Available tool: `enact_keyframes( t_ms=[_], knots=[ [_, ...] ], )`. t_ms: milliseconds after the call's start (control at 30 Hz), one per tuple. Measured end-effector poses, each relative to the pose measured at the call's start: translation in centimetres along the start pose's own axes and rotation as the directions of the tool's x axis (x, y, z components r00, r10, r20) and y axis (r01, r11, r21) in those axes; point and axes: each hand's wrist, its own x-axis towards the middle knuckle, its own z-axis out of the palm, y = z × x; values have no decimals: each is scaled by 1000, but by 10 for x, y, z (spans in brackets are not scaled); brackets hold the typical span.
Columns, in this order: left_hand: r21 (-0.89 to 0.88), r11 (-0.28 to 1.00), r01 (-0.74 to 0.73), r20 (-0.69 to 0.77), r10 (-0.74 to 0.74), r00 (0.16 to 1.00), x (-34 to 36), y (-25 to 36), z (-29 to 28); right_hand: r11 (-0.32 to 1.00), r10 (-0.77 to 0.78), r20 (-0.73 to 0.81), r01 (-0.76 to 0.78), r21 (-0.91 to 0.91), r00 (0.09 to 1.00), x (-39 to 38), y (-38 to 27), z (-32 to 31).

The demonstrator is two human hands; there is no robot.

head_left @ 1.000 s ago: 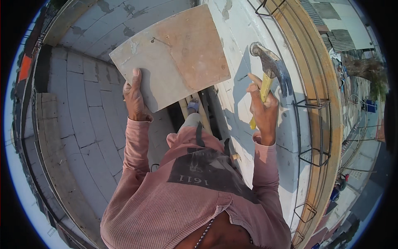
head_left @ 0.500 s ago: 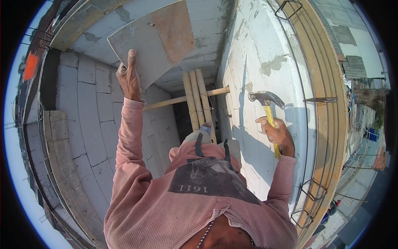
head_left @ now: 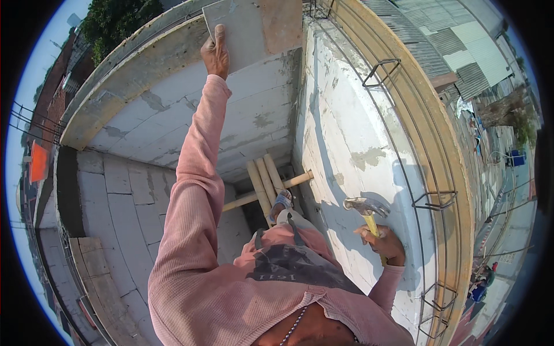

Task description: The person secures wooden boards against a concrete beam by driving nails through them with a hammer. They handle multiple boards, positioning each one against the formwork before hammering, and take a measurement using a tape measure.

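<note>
My left hand (head_left: 216,53) grips the left edge of a flat grey board (head_left: 245,34), its thumb lying on the face. A brown patch covers the board's right part, and its top runs out of view. The arm is stretched far forward, with the board up against the far wall's wooden formwork (head_left: 173,49). My right hand (head_left: 383,242) is wrapped round the yellow handle of a claw hammer (head_left: 369,209), held head up beside the white block wall on my right. The lower handle is mostly hidden by the fist.
Bamboo poles (head_left: 266,181) cross the shaft below me, with a sandalled foot (head_left: 281,205) on them. Along the right wall top runs a rebar cage (head_left: 416,199) beside a timber plank (head_left: 444,150). The block wall (head_left: 124,219) rises on the left. Corrugated roofs (head_left: 456,46) lie beyond.
My left hand has carried the board forward and up to the far wall's top. The hammer, still in my right hand, sits lower in the picture. The view has shifted forward.
</note>
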Motion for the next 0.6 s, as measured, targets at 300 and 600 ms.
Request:
enact_keyframes(
  t_ms=[300,600],
  knots=[
    [137,986,-97,-162,118,980,32,-66,67,958,217,-38,-206,199,975,-3,-5,2],
    [135,980,-146,-126,164,978,40,-51,67,936,-221,-163,256,240,962,64,-36,17]
  ],
)
